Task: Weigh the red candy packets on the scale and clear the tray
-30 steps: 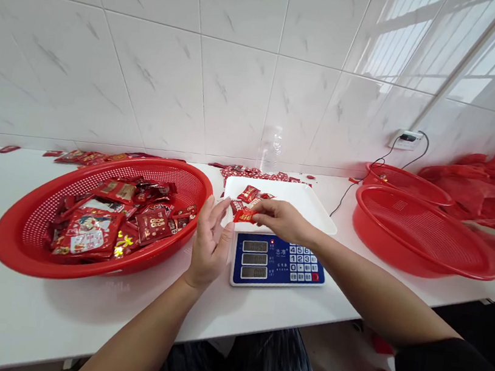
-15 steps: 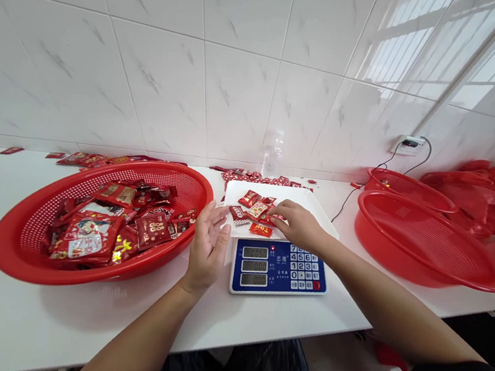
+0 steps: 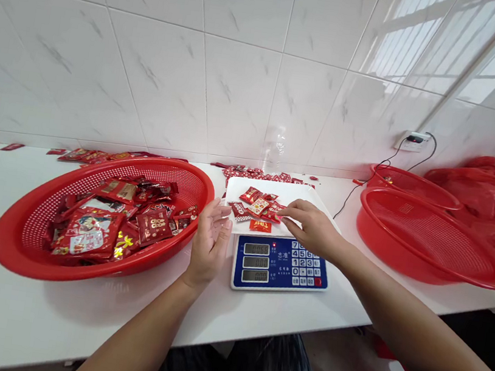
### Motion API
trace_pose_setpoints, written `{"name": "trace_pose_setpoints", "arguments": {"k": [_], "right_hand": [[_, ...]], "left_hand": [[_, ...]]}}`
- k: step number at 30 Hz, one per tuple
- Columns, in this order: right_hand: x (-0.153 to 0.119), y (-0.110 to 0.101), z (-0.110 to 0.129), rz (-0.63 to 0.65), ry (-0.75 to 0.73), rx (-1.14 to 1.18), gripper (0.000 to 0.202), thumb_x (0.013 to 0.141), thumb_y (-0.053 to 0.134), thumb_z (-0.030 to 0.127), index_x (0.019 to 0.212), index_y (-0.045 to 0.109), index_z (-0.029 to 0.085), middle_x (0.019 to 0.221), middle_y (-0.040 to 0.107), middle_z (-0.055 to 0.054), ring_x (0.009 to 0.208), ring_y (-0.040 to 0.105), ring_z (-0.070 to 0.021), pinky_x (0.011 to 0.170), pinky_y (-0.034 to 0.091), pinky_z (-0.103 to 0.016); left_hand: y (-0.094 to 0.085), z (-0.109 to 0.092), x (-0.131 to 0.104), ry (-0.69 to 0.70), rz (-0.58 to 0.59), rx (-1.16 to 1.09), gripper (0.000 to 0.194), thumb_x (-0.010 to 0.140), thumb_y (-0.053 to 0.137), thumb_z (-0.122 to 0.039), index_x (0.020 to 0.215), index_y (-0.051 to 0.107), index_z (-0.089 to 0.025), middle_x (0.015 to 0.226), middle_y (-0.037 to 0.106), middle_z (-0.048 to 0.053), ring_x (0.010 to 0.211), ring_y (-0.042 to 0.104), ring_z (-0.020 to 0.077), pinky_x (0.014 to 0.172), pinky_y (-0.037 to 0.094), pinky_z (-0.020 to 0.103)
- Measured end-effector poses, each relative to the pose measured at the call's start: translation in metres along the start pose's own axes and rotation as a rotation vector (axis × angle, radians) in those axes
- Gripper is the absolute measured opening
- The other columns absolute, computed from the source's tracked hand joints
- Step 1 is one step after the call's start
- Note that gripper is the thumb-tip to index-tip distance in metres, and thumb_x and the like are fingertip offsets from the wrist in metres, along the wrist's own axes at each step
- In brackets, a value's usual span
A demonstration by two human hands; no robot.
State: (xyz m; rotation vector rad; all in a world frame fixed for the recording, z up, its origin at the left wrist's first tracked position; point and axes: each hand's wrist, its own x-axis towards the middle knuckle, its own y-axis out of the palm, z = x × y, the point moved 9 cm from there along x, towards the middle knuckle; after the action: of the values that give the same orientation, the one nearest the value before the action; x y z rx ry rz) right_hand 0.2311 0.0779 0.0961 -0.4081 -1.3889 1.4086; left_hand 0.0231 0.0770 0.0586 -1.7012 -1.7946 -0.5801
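Note:
My left hand (image 3: 210, 245) is open, palm turned inward and fingers spread, between the basket and the scale's left edge. It holds nothing. My right hand (image 3: 310, 226) is over the right side of the white weighing pan (image 3: 310, 197), fingers slightly curled and apart, their tips at the edge of a red packet (image 3: 274, 211). Whether they touch it is hard to tell. Several small red snack packets (image 3: 258, 206) lie loosely together on the pan, one apart near its front edge. The digital scale (image 3: 281, 265) has a blue panel with lit displays.
A red perforated basket (image 3: 14, 239) of mixed red packets stands at left. Loose packets (image 3: 90, 157) lie along the wall, with a clear plastic bottle (image 3: 274, 150) behind the pan. At right are a large red basket (image 3: 429, 266), another basket (image 3: 417, 186), red bags (image 3: 482, 188) and a cable (image 3: 350, 194).
My right hand has drawn back slightly to the right, exposing more of the red packet. The top display's digits have changed. Another person's hand at far right has left view.

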Motion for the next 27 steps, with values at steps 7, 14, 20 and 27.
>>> {"name": "trace_pose_setpoints", "arguments": {"k": [7, 14, 20, 27], "right_hand": [[-0.016, 0.001, -0.012, 0.038, 0.018, 0.016, 0.030, 0.092, 0.042, 0.020, 0.108, 0.067, 0.026, 0.103, 0.062, -0.007, 0.099, 0.057, -0.0211, 0.086, 0.048, -0.037], [-0.016, 0.008, -0.006, 0.085, -0.014, 0.006, 0.029, 0.093, 0.043, 0.023, 0.110, 0.067, 0.026, 0.104, 0.061, -0.008, 0.100, 0.055, -0.0223, 0.086, 0.047, -0.038], [-0.012, 0.016, 0.009, 0.126, -0.084, -0.028, 0.032, 0.093, 0.042, 0.016, 0.112, 0.066, 0.025, 0.103, 0.060, -0.008, 0.097, 0.054, -0.0214, 0.082, 0.046, -0.035], [0.005, 0.031, 0.030, 0.147, -0.215, -0.116, 0.035, 0.089, 0.045, 0.006, 0.107, 0.069, 0.024, 0.089, 0.058, -0.006, 0.083, 0.050, -0.0173, 0.072, 0.041, -0.030]], "left_hand": [[0.001, -0.001, 0.001, 0.007, 0.004, 0.023, 0.046, 0.093, 0.051, -0.030, 0.137, 0.038, -0.026, 0.119, 0.057, 0.010, 0.113, 0.055, 0.0218, 0.098, 0.047, 0.044], [0.002, 0.002, 0.000, -0.008, 0.015, 0.033, 0.045, 0.094, 0.050, -0.031, 0.137, 0.038, -0.026, 0.119, 0.057, 0.011, 0.112, 0.056, 0.0217, 0.097, 0.046, 0.044], [0.001, 0.003, 0.000, -0.011, 0.007, 0.033, 0.045, 0.094, 0.050, -0.031, 0.136, 0.039, -0.025, 0.118, 0.058, 0.011, 0.111, 0.056, 0.0213, 0.097, 0.046, 0.043], [0.000, 0.004, 0.000, -0.046, 0.011, 0.043, 0.044, 0.094, 0.050, -0.031, 0.136, 0.038, -0.026, 0.119, 0.056, 0.009, 0.112, 0.055, 0.0203, 0.099, 0.044, 0.042]]}}
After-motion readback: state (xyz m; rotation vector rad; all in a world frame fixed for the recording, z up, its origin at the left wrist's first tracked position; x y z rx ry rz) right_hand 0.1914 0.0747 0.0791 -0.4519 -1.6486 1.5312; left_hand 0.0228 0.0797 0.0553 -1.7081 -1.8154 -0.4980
